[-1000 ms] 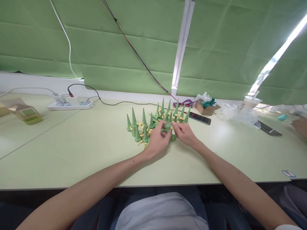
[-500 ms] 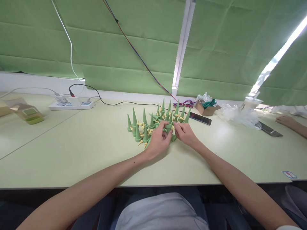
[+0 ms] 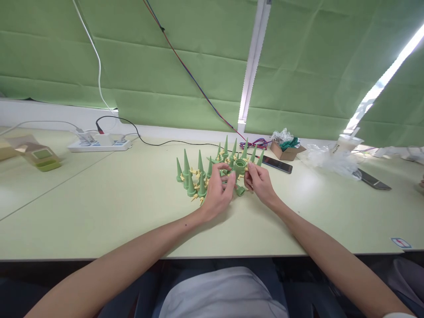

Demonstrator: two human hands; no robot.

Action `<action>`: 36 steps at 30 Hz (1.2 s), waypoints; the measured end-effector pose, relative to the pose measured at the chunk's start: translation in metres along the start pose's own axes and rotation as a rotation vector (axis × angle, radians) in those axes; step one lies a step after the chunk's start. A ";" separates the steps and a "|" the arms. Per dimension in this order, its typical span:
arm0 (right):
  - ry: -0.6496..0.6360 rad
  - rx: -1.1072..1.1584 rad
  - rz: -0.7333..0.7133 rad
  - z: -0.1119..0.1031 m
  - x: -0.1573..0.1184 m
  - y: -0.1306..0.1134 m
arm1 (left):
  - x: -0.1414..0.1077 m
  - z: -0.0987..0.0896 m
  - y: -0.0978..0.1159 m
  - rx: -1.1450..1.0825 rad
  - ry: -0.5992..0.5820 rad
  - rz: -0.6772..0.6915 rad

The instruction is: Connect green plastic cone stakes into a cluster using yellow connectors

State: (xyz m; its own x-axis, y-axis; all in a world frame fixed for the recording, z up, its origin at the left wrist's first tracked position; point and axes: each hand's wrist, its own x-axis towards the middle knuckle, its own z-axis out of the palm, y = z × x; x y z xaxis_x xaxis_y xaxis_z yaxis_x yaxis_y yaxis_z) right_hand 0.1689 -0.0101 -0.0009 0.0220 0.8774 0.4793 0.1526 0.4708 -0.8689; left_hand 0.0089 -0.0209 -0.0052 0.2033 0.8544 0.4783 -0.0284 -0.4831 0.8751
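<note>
Several green cones with small yellow pieces stand in a cluster on the pale table, among them a tall cone (image 3: 186, 163) at the left. A green cup-like part (image 3: 240, 166) with a round opening faces up between my hands. My left hand (image 3: 219, 190) is beside it, thumb and fingers apart, holding nothing that I can see. My right hand (image 3: 260, 180) pinches at the part's right side, its fingertips closed on a small yellow piece (image 3: 246, 168). Another green part (image 3: 240, 191) lies on its side below, between the hands.
A phone (image 3: 277, 165) and a small cardboard box (image 3: 288, 151) are behind my right hand. Further right are a plastic bag (image 3: 334, 160) and a dark flat object (image 3: 374, 179). A power strip (image 3: 99, 145) and an opened carton (image 3: 36, 154) are at the left.
The cup-like part has shifted right and tipped its opening towards the camera. My left hand has let it go and opened. My right hand has moved slightly right. Another person's hand at far right has mostly withdrawn.
</note>
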 end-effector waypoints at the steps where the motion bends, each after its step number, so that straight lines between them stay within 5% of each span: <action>1: 0.012 0.009 -0.007 0.000 0.000 -0.001 | 0.001 -0.001 0.000 0.006 -0.001 -0.010; 13: -0.208 -0.052 -0.077 -0.003 -0.005 0.003 | 0.007 -0.002 -0.002 -0.206 -0.108 -0.314; 36: -0.091 -0.284 -0.061 -0.007 0.002 0.006 | 0.001 -0.003 -0.005 0.170 -0.178 -0.064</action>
State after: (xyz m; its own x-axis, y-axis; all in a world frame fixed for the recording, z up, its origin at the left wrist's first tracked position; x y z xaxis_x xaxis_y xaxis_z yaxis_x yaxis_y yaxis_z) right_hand 0.1765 -0.0061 -0.0039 -0.0824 0.8590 0.5052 0.4212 0.4895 -0.7636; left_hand 0.0064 -0.0169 -0.0085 0.3688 0.8445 0.3884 0.1518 -0.4670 0.8711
